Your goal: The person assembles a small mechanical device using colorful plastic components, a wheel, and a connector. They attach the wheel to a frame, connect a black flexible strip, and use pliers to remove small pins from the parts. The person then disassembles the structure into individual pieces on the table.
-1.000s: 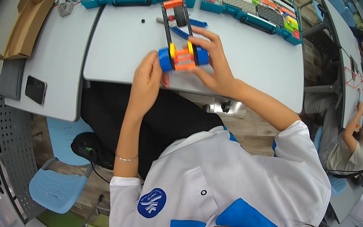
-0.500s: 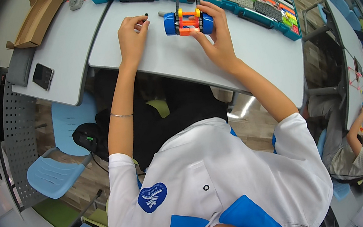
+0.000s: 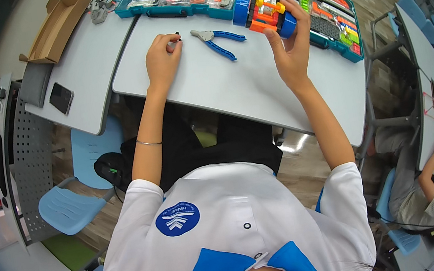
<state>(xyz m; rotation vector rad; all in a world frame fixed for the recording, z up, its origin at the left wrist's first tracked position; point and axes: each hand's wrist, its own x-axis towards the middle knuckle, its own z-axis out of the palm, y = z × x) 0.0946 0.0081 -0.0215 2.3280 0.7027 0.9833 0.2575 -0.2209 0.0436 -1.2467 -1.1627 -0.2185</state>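
Swung further right since the earlier frame, the orange-and-yellow plastic model with blue wheels (image 3: 265,18) blocks our view of part of a teal case of bright plastic pieces (image 3: 339,52). Another teal case with clear-lidded compartments (image 3: 210,12) sits to its left. Our right hand (image 3: 292,56) clamps the model, fingers along its right side, thumb at its near edge. Our left hand (image 3: 161,62) has its fingertips pinched on a small black piece (image 3: 177,33), much as before. Between our hands, grey-nosed pliers with blue handles (image 3: 208,36), mostly hidden earlier, now lie uncovered, handles spread. We work at a smooth white table (image 3: 233,91); on the next one rest a black phone (image 3: 61,98) and an open brown cardboard box (image 3: 53,39). Light-blue plastic chairs (image 3: 97,153) stand over wood-look flooring (image 3: 300,161).
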